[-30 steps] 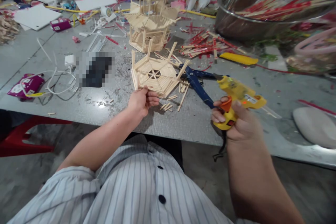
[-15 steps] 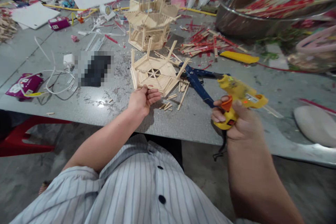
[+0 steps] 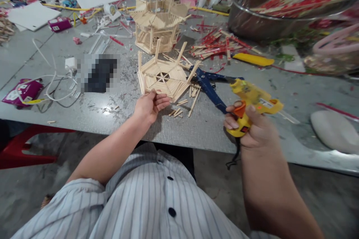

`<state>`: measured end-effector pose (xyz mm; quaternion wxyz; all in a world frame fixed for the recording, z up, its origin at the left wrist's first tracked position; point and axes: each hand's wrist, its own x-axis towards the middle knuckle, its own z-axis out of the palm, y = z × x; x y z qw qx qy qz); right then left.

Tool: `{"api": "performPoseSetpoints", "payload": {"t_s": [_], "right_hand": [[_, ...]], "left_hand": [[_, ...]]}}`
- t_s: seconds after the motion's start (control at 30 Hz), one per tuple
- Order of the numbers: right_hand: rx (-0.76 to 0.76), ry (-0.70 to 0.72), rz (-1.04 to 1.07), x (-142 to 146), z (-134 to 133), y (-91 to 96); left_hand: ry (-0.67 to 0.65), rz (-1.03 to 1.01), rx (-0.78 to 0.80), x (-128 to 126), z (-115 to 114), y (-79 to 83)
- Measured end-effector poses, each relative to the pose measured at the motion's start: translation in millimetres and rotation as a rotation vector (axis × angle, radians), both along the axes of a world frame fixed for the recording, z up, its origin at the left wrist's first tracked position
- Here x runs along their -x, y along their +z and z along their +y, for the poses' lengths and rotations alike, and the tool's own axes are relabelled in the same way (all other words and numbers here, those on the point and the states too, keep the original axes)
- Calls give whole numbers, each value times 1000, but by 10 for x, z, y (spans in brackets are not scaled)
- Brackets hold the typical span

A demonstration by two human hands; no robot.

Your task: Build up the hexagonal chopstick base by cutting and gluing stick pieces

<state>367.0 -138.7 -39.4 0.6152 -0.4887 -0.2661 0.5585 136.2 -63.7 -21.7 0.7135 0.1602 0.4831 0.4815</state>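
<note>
In my right hand is a yellow hot glue gun with an orange trigger. Its nozzle points left, over the blue-handled pliers on the table, and a clear glue stick juts from its back. My left hand pinches the near edge of a hexagonal base made of wooden sticks, thumb and forefinger together, the other fingers stretched out. Several short posts stand up at the base's corners. Whether a loose stick is between those fingertips I cannot tell. Cut stick pieces lie beside the base.
Behind the base stands a stick-built pagoda. Red-wrapped chopsticks and a yellow-handled tool lie at its right, before a large metal bowl. On the left are a blurred dark rectangle, white cables and a purple packet.
The whole view has shifted slightly, so things appear a little further left. Both hands keep their grips, with the glue gun still held off to the right of the base.
</note>
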Motion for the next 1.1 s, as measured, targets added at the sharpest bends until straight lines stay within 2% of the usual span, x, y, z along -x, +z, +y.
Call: {"api": "performPoseSetpoints", "payload": {"t_s": [0.7, 0.9, 1.1], "right_hand": [[-58, 63, 26, -66, 10, -77], [-11, 17, 7, -26, 13, -41], [-3, 0, -1, -12, 7, -32]], "left_hand": [[-47, 51, -24, 47, 8, 23], [-66, 79, -11, 174, 87, 38], [-141, 156, 44, 376, 256, 82]]}}
